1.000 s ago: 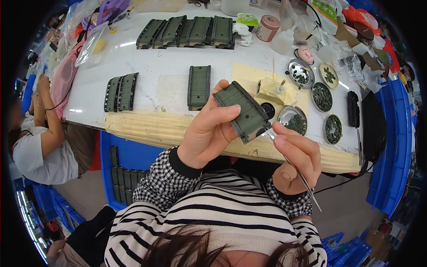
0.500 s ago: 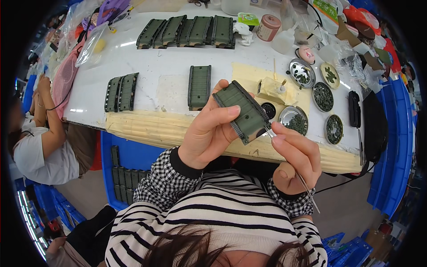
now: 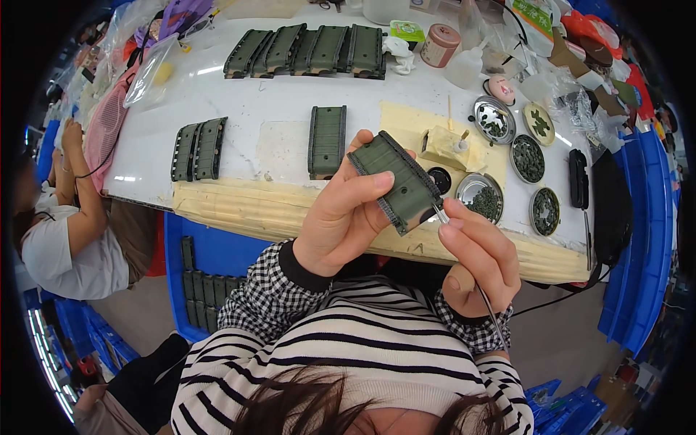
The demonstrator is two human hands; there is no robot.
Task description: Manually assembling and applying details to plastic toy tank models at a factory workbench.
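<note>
My left hand (image 3: 341,217) holds a dark green, ribbed plastic panel (image 3: 397,181) tilted up above the front edge of the white table (image 3: 239,94). My right hand (image 3: 482,257) pinches a thin metal tool (image 3: 471,279) whose tip touches the panel's lower right edge. The tool's long shaft runs down past my wrist. Several round tins of small green parts (image 3: 528,156) lie just beyond my right hand.
More green panels lie on the table: one single (image 3: 328,141), a pair at the left (image 3: 199,148), a row at the back (image 3: 308,51). A blue crate (image 3: 210,268) with panels stands under the table. Another person (image 3: 65,232) sits at the left. Blue bins (image 3: 645,239) line the right.
None of note: both hands stay nearly where they were, with the tool tip still at the panel's edge.
</note>
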